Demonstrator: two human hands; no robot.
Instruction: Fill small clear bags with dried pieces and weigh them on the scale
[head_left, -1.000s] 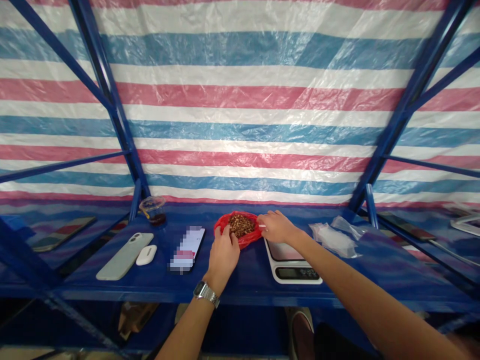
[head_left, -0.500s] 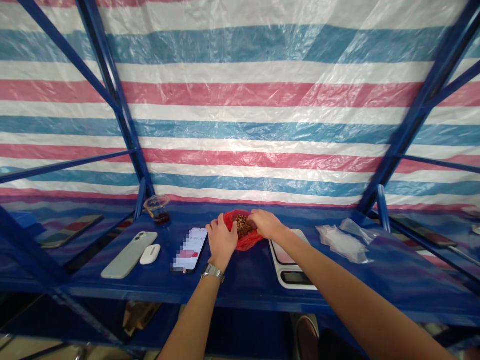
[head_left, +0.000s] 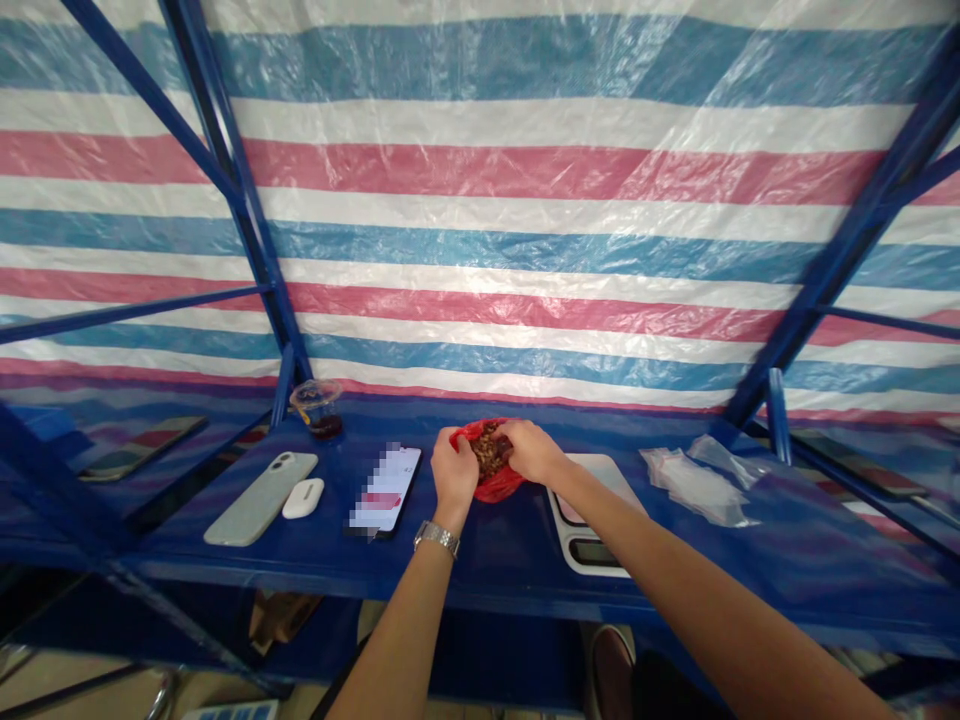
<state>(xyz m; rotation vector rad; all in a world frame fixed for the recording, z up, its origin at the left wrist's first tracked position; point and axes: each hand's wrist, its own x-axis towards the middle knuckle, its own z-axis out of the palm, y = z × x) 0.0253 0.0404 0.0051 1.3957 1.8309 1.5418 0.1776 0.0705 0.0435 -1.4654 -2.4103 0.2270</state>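
A red plastic bag [head_left: 498, 488] stands with its mouth spread at the middle of the blue shelf, small brown pieces [head_left: 489, 455] filling it. My left hand [head_left: 454, 470], a metal watch on its wrist, grips the bag's left rim with the thumb over the inner edge. From the right, my right hand [head_left: 531, 452] reaches into the mouth, its fingers bent together down at the brown pieces. What those fingertips hold is hidden. Just right of the bag, partly under my right forearm, lies a white digital scale [head_left: 596, 478].
Left of the bag lie a lit phone [head_left: 388, 490], a white earbud case [head_left: 303, 498] and a pale green phone [head_left: 259, 500]. A clear plastic cup [head_left: 319, 410] with dark contents stands behind them. Clear plastic bags [head_left: 697, 485] lie right. Blue posts [head_left: 259, 240] flank the shelf.
My left hand has drawn its fingers in around the bag's rim. The right fingers have moved slightly left and deeper over the brown pieces. The camera view has shifted a little.
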